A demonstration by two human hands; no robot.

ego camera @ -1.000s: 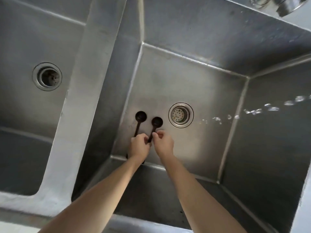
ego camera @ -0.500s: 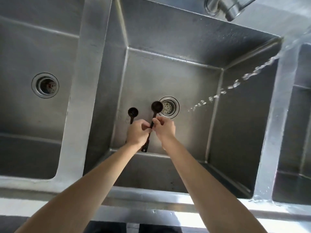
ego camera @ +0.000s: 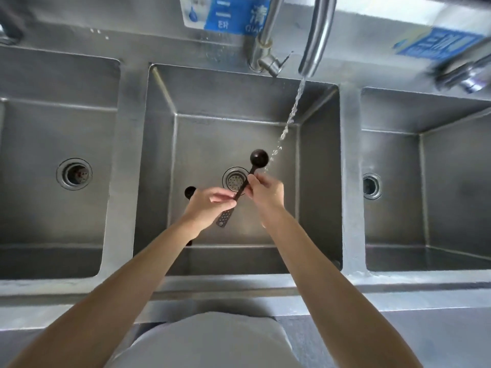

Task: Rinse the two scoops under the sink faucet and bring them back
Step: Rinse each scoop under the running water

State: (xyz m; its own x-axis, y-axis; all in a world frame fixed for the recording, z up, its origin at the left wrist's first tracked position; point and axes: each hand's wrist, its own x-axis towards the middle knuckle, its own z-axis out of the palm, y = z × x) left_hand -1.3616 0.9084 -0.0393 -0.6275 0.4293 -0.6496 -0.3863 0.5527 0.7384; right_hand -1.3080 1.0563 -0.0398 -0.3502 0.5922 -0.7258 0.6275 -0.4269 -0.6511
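Observation:
Two dark brown long-handled scoops are over the middle steel basin (ego camera: 318,181). My right hand (ego camera: 265,188) pinches the handle of one scoop (ego camera: 259,156), whose round bowl points up toward the running water stream (ego camera: 289,118) and sits just left of it. My left hand (ego camera: 210,204) is closed around the other scoop (ego camera: 190,192); only its bowl shows past my knuckles. My left fingertips also touch the first scoop's handle. The faucet spout (ego camera: 316,41) hangs above the basin's back right.
The sink has three basins, each with a drain: left (ego camera: 74,173), middle (ego camera: 233,180), right (ego camera: 372,185). Dividers (ego camera: 350,168) separate them. A second tap (ego camera: 467,73) is at the far right. Blue labels (ego camera: 225,14) hang on the backsplash.
Both hands have risen from the basin floor with the scoops. The right-hand scoop has swung up and right toward the water stream. My head has moved back, showing all three basins.

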